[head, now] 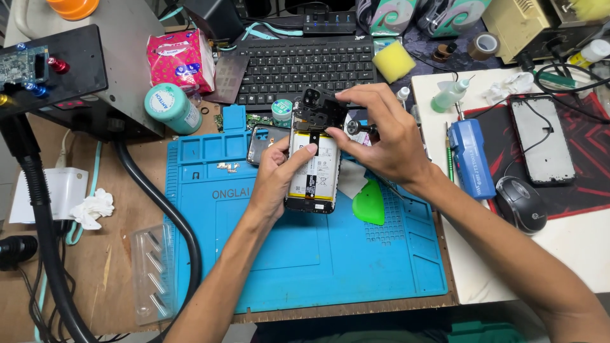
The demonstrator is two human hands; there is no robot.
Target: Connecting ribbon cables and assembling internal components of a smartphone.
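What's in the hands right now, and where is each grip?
The left hand holds the opened black smartphone with its white battery exposed by its left edge. The right hand pinches the black camera cover plate at the phone's top.

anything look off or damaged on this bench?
The phone held in the left hand has its back cover off, battery bare, and the right hand holds a black cover piece tilted up at its top end. A crumpled tissue lies loose by the white box. No spill visible.
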